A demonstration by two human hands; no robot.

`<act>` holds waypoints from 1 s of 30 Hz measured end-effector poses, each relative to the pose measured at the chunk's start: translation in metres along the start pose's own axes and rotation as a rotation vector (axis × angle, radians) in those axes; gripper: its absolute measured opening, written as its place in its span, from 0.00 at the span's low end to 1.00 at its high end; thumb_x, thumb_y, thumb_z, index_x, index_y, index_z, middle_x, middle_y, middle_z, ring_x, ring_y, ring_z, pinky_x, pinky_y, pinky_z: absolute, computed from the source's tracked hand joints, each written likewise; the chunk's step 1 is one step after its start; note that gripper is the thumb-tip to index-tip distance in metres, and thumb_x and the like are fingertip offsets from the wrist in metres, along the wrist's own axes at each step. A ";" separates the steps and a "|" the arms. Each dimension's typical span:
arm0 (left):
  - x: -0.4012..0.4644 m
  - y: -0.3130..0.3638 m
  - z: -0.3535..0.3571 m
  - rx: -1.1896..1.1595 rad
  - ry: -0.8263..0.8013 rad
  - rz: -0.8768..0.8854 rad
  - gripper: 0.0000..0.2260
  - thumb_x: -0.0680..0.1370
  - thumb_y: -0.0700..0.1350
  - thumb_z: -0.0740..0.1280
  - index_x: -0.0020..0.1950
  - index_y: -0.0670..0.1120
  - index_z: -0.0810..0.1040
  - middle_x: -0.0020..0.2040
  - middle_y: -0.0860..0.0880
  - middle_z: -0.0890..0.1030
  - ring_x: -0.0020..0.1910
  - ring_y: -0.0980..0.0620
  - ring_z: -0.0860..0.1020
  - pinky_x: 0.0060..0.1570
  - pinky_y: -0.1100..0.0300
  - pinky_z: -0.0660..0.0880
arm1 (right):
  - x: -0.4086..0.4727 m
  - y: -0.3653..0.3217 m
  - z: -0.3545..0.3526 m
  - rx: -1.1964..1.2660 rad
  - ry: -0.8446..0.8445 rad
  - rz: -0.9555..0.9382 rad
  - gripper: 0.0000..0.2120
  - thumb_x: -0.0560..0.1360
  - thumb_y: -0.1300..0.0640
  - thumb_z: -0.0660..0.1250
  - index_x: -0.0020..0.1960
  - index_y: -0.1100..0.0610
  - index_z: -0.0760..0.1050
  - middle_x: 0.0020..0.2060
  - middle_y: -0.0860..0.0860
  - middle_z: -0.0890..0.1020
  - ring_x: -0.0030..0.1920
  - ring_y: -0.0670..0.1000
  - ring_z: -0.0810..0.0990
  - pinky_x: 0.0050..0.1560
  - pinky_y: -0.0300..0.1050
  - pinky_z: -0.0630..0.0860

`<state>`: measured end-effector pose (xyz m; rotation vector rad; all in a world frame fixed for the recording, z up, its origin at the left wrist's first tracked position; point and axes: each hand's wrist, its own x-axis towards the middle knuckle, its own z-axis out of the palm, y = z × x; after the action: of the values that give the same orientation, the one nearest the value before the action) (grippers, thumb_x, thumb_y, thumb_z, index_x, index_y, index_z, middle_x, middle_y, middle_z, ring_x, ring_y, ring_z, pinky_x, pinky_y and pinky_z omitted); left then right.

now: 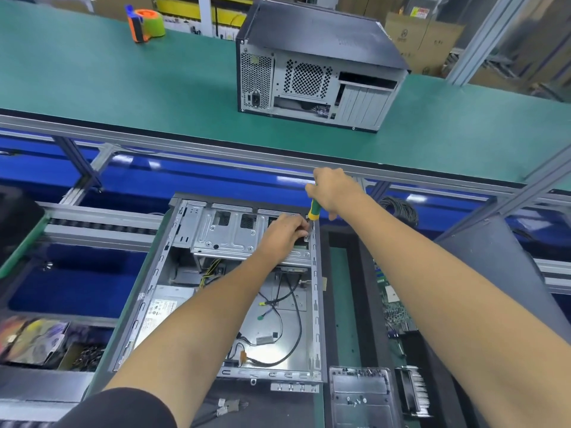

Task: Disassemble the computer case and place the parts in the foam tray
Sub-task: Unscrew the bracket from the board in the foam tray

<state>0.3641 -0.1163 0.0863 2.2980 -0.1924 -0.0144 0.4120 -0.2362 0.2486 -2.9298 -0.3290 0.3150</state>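
Observation:
An open computer case [173, 291] lies on its side in front of me, with loose cables, a power supply [163, 307] and a silver drive cage [228, 236] inside. My right hand [333, 189] grips a green-and-yellow screwdriver [314, 211] held upright, its tip down at the cage's far right corner. My left hand [284, 233] rests on the cage beside the tip, fingers curled at the screw spot. A black foam tray [364, 273] to the right of the case holds a green circuit board [395, 307].
A second, closed computer case [318, 75] stands on the green conveyor belt [123, 88] beyond. An orange-and-green tape dispenser [145, 24] sits at the far left of the belt. A grey plastic panel [361, 396] and a heatsink [414, 390] lie at the lower right. Bins of parts sit at the lower left.

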 end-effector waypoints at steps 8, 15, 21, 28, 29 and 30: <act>0.000 -0.004 0.000 -0.066 0.007 0.013 0.04 0.82 0.46 0.68 0.54 0.47 0.81 0.53 0.50 0.82 0.58 0.52 0.73 0.60 0.52 0.73 | 0.001 0.020 0.000 0.194 -0.112 -0.200 0.07 0.80 0.57 0.64 0.45 0.54 0.67 0.33 0.46 0.78 0.33 0.54 0.72 0.32 0.45 0.68; -0.002 -0.002 -0.003 -0.082 -0.028 0.032 0.13 0.73 0.48 0.79 0.53 0.48 0.81 0.48 0.53 0.82 0.54 0.52 0.73 0.56 0.52 0.74 | 0.009 0.017 -0.014 0.113 -0.359 -0.377 0.04 0.78 0.66 0.63 0.48 0.61 0.68 0.39 0.53 0.78 0.29 0.44 0.77 0.32 0.39 0.74; -0.002 -0.001 0.000 -0.114 -0.020 0.035 0.09 0.75 0.43 0.77 0.53 0.44 0.82 0.48 0.50 0.83 0.53 0.49 0.78 0.58 0.50 0.76 | 0.010 -0.013 -0.017 -0.370 -0.382 -0.602 0.10 0.71 0.69 0.63 0.38 0.54 0.71 0.39 0.51 0.76 0.36 0.51 0.71 0.35 0.46 0.67; 0.000 0.000 0.002 -0.073 -0.034 -0.041 0.01 0.78 0.38 0.72 0.49 0.42 0.84 0.46 0.52 0.85 0.47 0.54 0.81 0.59 0.53 0.77 | 0.002 -0.034 0.001 -0.355 -0.358 -0.652 0.09 0.73 0.59 0.66 0.51 0.52 0.70 0.44 0.50 0.78 0.40 0.53 0.73 0.34 0.47 0.64; 0.001 0.001 0.001 -0.062 -0.032 -0.052 0.02 0.79 0.38 0.71 0.50 0.43 0.83 0.46 0.54 0.84 0.47 0.56 0.80 0.59 0.55 0.77 | 0.001 -0.034 0.004 -0.290 -0.328 -0.614 0.06 0.76 0.56 0.65 0.51 0.54 0.70 0.44 0.52 0.79 0.41 0.55 0.74 0.36 0.48 0.65; 0.002 0.001 0.001 -0.051 -0.030 -0.051 0.02 0.79 0.38 0.71 0.50 0.44 0.83 0.46 0.54 0.84 0.47 0.57 0.80 0.58 0.56 0.76 | 0.000 -0.034 0.006 -0.255 -0.287 -0.555 0.05 0.79 0.54 0.63 0.50 0.55 0.69 0.44 0.53 0.78 0.43 0.56 0.74 0.38 0.50 0.66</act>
<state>0.3659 -0.1175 0.0865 2.2525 -0.1474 -0.0796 0.4039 -0.2031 0.2492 -2.8599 -1.2715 0.6405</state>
